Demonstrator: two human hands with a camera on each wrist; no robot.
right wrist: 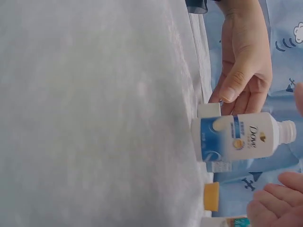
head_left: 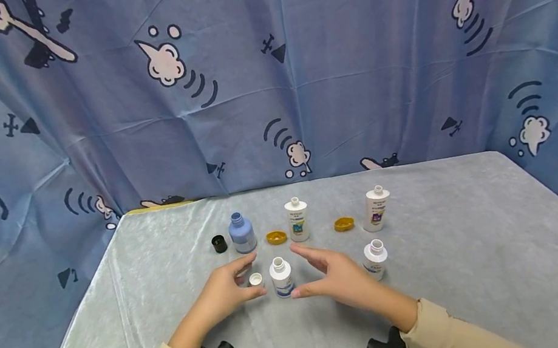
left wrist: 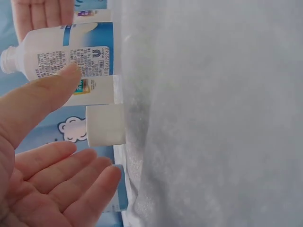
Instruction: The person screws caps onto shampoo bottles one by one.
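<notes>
An uncapped white Dove bottle (head_left: 283, 281) with a blue label band stands upright between my two hands. My left hand (head_left: 224, 291) is spread around a small white cap (head_left: 256, 279), thumb and fingers apart. In the left wrist view that cap (left wrist: 106, 125) sits on the table, and the thumb overlaps the bottle (left wrist: 49, 45). On the bottle's other side, my right hand (head_left: 342, 277) is held with thumb and fingers apart, thumb tip right at the bottle. Only part of the right hand's fingers (right wrist: 279, 203) shows in the right wrist view, beside the bottle's neck.
Behind stand a blue bottle (head_left: 242, 234) and two white bottles, one in the middle (head_left: 298, 220) and one at right (head_left: 376, 210), all uncapped. A black cap (head_left: 219, 243) and two yellow caps (head_left: 276, 237) lie among them. Another white bottle (head_left: 375, 262) stands beyond my right hand.
</notes>
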